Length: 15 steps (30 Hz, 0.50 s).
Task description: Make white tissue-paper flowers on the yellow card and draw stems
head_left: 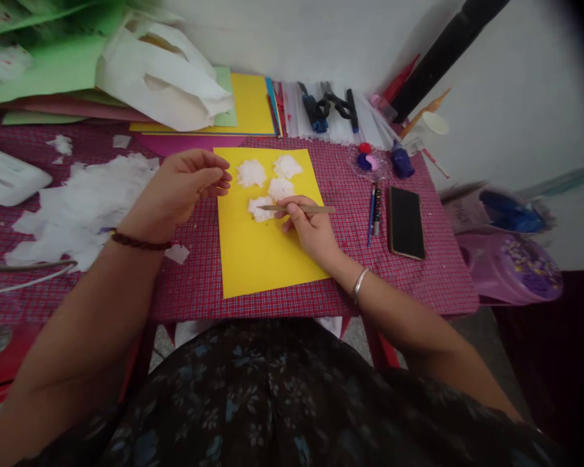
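Observation:
On the checked cloth lies a yellow sheet [257, 259] with several white paper tufts [251, 172] on its upper half. My right hand [309, 227] is closed round a thin light-brown stick [316, 209], whose tip points left and rests at or just over the lowest tuft [259, 209]. My left hand [189, 178] hovers at the sheet's upper left edge, fingers apart and slightly curled, with nothing visible in it. Left of that hand spreads a pile of white paper pieces [78, 201], partly hidden by my forearm.
A black phone [406, 222], a blue brush [370, 217] and a purple bottle [401, 160] are at the right. Scissors [338, 104] lie at the back, beside coloured sheets [255, 104]. A white device [12, 175] sits far left.

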{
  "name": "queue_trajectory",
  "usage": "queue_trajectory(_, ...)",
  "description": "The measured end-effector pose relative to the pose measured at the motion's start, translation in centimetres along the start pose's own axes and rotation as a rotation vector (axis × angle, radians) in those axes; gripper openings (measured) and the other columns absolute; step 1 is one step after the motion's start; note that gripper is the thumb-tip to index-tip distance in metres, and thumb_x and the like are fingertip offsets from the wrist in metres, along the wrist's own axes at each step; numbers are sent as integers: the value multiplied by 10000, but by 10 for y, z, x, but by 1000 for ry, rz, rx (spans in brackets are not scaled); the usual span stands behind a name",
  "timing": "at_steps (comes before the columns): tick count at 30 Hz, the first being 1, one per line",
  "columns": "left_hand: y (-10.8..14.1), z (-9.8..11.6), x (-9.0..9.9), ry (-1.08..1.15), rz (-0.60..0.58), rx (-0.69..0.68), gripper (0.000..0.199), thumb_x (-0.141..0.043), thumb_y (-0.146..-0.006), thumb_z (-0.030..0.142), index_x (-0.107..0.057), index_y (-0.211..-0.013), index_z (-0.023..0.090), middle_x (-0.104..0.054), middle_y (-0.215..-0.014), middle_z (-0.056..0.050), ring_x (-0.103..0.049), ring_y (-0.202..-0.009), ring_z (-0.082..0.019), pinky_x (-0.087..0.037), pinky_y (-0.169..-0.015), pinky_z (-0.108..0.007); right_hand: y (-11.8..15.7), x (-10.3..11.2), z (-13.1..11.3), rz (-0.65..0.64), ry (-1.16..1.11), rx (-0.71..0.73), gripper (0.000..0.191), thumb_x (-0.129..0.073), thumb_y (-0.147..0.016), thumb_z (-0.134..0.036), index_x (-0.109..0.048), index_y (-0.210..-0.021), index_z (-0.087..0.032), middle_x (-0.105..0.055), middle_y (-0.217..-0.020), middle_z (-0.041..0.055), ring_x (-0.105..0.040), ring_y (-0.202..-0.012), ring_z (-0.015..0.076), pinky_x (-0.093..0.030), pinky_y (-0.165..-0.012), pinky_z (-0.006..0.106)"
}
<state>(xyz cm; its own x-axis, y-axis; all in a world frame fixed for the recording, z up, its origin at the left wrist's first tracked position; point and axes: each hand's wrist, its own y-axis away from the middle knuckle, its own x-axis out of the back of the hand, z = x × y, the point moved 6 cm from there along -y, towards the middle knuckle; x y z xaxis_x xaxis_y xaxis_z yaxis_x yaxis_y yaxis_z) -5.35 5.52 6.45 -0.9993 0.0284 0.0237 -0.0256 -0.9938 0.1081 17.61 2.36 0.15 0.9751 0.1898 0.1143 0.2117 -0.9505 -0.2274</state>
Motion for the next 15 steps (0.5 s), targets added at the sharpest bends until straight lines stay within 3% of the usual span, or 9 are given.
queue_trajectory(5,25,26,32,-318,-73,-110,65,-694,-919,148,-691,-976,117,-717,-843,-24,-626,-757,-118,-517,-799,-276,3,5,-5,19,34,-10,417,-607,-1043,-651,-689,-1081,-243,-751,-939,26,-629,-659,125,-544,-651,306)
queue_trajectory(10,57,-1,67,-781,-266,41,174,-797,-776,259,-773,-934,191,-716,-855,-29,-639,-788,-196,-493,-791,-305,3,4,-8,21,16,-4,362,-634,-1044,-610,-702,-1059,-254,-756,-919,30,-629,-642,135,-545,-643,318)
queue_trajectory(15,61,-20,74,-1066,-277,-67,222,-857,-658,341,-756,-820,227,-679,-883,-50,-613,-822,-246,-484,-848,-347,3,3,-8,16,26,0,401,-624,-1034,-646,-704,-1060,-253,-760,-918,29,-626,-656,137,-546,-644,312)
